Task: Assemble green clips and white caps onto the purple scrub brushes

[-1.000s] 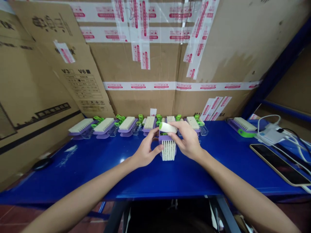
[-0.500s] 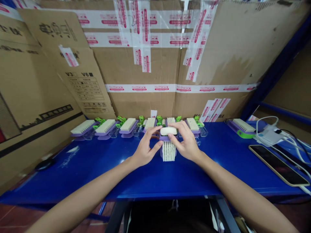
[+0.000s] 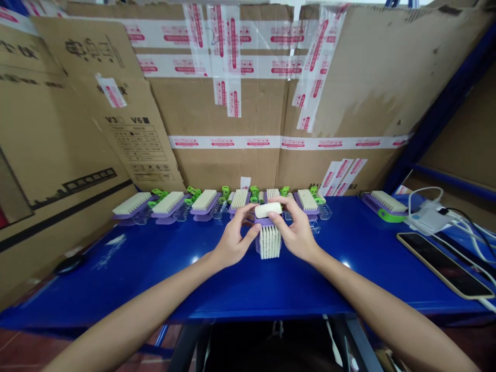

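Observation:
Both hands meet over a purple scrub brush (image 3: 270, 243) with rows of cream bristles facing up. Across its far end lies a white roller-like piece (image 3: 267, 210) with a bit of green at its right end. My left hand (image 3: 237, 238) curls around the left side, its thumb against the purple body and its fingertips at the roller's left end. My right hand (image 3: 296, 227) pinches the right end of the roller, thumb in front and fingers behind. How the roller joins the brush is hidden by the fingers.
Along the back stand several similar brushes (image 3: 168, 202) with green clips and clear plastic parts. Another brush (image 3: 388, 201) lies at the right, near a white charger (image 3: 430, 218) with cables and a phone (image 3: 444, 264). Taped cardboard (image 3: 228, 113) walls the blue table (image 3: 155, 274).
The white roller-like piece has tilted slightly, its right end now higher than its left. Both hands keep nearly the same place, and the view has shifted very slightly.

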Demonstrator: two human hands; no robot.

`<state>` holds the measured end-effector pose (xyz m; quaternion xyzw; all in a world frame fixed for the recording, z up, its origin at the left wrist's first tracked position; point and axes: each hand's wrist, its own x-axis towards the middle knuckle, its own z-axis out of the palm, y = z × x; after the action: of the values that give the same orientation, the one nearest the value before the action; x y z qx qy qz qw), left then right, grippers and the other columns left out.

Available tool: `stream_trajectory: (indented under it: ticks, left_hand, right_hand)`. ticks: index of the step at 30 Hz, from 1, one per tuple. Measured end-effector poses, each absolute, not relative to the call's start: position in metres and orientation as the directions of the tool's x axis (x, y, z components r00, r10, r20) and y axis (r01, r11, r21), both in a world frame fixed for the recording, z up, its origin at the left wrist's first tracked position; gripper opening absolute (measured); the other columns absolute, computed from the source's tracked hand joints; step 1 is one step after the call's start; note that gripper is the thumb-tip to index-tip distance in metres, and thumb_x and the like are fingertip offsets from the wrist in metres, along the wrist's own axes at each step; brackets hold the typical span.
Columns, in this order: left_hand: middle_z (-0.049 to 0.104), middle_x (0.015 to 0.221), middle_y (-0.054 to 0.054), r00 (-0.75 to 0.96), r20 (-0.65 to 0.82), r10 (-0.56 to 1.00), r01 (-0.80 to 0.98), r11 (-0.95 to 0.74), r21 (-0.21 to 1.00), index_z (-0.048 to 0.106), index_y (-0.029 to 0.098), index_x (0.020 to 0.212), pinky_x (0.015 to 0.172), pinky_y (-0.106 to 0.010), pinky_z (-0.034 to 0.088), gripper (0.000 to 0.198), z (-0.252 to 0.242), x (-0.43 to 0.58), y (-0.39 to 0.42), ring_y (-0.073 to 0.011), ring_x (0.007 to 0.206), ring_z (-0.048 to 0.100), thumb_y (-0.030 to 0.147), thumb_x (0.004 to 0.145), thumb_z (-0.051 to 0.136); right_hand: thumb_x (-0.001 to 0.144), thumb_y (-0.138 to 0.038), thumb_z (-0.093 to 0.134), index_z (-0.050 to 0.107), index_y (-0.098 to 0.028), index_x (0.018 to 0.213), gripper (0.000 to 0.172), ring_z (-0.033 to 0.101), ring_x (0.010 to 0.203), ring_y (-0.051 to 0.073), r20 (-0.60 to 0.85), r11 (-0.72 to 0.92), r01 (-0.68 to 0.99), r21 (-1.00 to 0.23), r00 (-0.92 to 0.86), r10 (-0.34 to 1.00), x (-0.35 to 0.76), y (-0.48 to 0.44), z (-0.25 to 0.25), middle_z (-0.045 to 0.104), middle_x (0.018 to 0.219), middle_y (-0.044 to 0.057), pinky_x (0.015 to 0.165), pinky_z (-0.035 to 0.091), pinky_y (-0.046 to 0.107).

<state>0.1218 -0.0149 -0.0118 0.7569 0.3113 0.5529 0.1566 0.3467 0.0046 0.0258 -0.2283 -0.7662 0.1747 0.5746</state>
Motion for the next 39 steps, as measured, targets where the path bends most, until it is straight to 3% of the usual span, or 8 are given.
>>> stream_trajectory:
  ticks: [7, 18, 24, 27, 35, 39]
  left_hand:
    - [0.077, 0.142, -0.016, 0.179, 0.750, 0.637, 0.302, -0.761, 0.574, 0.059, 0.027, 0.158, 0.093, -0.039, 0.070, 0.047, -0.014, 0.120, -0.014, -0.0265, 0.114, 0.082, 0.044, 0.116, 0.072]
    - [0.080, 0.129, -0.011, 0.158, 0.786, 0.597, 0.293, -0.789, 0.540, 0.061, 0.028, 0.151, 0.084, -0.034, 0.071, 0.047, -0.012, 0.120, -0.011, -0.0232, 0.104, 0.084, 0.048, 0.112, 0.078]
    - [0.077, 0.137, -0.012, 0.165, 0.783, 0.600, 0.294, -0.788, 0.541, 0.060, 0.030, 0.155, 0.087, -0.035, 0.072, 0.043, -0.013, 0.117, -0.015, -0.0240, 0.112, 0.083, 0.045, 0.116, 0.071]
    - [0.073, 0.141, -0.013, 0.117, 0.801, 0.587, 0.302, -0.790, 0.534, 0.063, 0.028, 0.151, 0.100, -0.039, 0.072, 0.037, -0.011, 0.117, -0.017, -0.0262, 0.126, 0.079, 0.044, 0.118, 0.067]
    - [0.073, 0.144, -0.010, 0.043, 0.819, 0.572, 0.358, -0.774, 0.522, 0.068, 0.029, 0.149, 0.111, -0.042, 0.069, 0.036, -0.008, 0.119, -0.017, -0.0256, 0.129, 0.078, 0.035, 0.114, 0.074]
    - [0.076, 0.140, -0.010, 0.025, 0.823, 0.568, 0.370, -0.770, 0.520, 0.070, 0.028, 0.147, 0.108, -0.043, 0.071, 0.035, -0.010, 0.116, -0.016, -0.0261, 0.125, 0.080, 0.035, 0.112, 0.075]
  right_hand:
    - [0.114, -0.045, 0.072, 0.074, -0.030, 0.136, 0.027, 0.076, 0.118, 0.027, 0.745, 0.767, 0.065, -0.638, -0.201, 0.636, 0.343, 0.004, 0.022, 0.080, 0.132, 0.008, 0.107, 0.061, 0.047]
    - [0.114, -0.050, 0.074, 0.075, -0.028, 0.131, 0.027, 0.077, 0.103, 0.024, 0.674, 0.675, -0.076, -0.734, -0.202, 0.711, 0.337, 0.007, 0.022, 0.081, 0.122, 0.006, 0.095, 0.063, 0.042]
    - [0.116, -0.043, 0.070, 0.072, -0.029, 0.138, 0.026, 0.076, 0.120, 0.028, 0.779, 0.803, 0.087, -0.590, -0.201, 0.594, 0.337, 0.003, 0.023, 0.080, 0.132, 0.008, 0.110, 0.061, 0.050]
    - [0.117, -0.041, 0.069, 0.069, -0.030, 0.142, 0.028, 0.075, 0.126, 0.028, 0.823, 0.855, 0.151, -0.497, -0.233, 0.519, 0.336, 0.000, 0.024, 0.080, 0.135, 0.009, 0.114, 0.061, 0.052]
    - [0.119, -0.045, 0.066, 0.059, -0.028, 0.151, 0.036, 0.074, 0.130, 0.029, 0.831, 0.879, 0.207, -0.429, -0.293, 0.474, 0.337, 0.002, 0.020, 0.075, 0.142, 0.012, 0.113, 0.063, 0.052]
    - [0.121, -0.044, 0.062, 0.057, -0.027, 0.152, 0.035, 0.073, 0.130, 0.029, 0.819, 0.878, 0.249, -0.409, -0.325, 0.473, 0.340, 0.002, 0.020, 0.074, 0.141, 0.013, 0.113, 0.064, 0.052]
